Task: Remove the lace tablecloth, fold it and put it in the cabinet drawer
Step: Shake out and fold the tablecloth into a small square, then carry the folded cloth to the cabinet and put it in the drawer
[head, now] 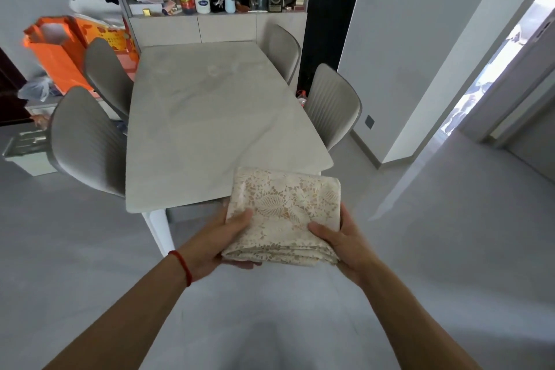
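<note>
- Your left hand [222, 237] grips the folded lace tablecloth [285, 213] at its left edge, thumb on top, fingers [243, 264] tucked beneath.
- Your right hand [342, 240] clasps the right edge the same way, thumb lying over the lace.
- The tablecloth is a thick cream bundle held in the air just off the near right corner of the worktop [210, 123].
- A red cord [181, 264] circles your left wrist.
- Four grey chairs [87, 141] flank the worktop; the cabinet [222, 27] stands at its far end.

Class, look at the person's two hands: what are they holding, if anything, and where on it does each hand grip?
The folded lace tablecloth: left hand grips its near left corner, right hand its near right corner, thumbs on top.
</note>
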The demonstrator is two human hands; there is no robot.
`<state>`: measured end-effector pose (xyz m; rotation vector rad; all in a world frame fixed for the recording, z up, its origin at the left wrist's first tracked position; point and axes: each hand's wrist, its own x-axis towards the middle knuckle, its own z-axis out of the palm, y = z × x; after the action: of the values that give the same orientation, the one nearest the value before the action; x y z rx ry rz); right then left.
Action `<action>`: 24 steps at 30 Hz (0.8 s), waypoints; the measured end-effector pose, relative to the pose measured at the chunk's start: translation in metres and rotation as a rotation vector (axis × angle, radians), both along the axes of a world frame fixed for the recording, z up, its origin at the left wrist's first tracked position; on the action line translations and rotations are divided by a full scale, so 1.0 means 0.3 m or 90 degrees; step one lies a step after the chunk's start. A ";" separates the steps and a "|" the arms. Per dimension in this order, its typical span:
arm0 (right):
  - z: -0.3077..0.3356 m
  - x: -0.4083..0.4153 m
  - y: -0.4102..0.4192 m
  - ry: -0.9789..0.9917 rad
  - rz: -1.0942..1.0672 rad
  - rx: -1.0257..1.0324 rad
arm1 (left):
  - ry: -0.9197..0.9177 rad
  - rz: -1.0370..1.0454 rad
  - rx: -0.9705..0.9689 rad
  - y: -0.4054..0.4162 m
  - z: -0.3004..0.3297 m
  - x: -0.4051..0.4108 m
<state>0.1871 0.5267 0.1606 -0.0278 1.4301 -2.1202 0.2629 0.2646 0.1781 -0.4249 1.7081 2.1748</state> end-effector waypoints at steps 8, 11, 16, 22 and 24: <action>-0.062 0.050 -0.027 -0.189 -0.130 0.107 | 0.060 0.111 -0.078 0.065 -0.091 0.074; -0.088 0.038 -0.039 -0.160 -0.138 0.123 | 0.055 0.160 -0.075 0.085 -0.088 0.099; -0.098 -0.030 -0.098 -0.155 0.019 0.104 | 0.013 0.345 -0.080 0.125 -0.072 0.219; -0.067 -0.045 -0.370 0.017 0.325 0.173 | -0.002 0.584 -0.190 0.129 -0.039 0.538; -0.021 0.050 -0.516 0.289 0.408 0.199 | -0.040 0.648 -0.256 0.122 -0.015 0.686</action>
<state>0.2020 0.3718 0.1543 -0.7802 1.6983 -1.3976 0.4688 0.3013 0.1737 -1.7655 2.1655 2.2962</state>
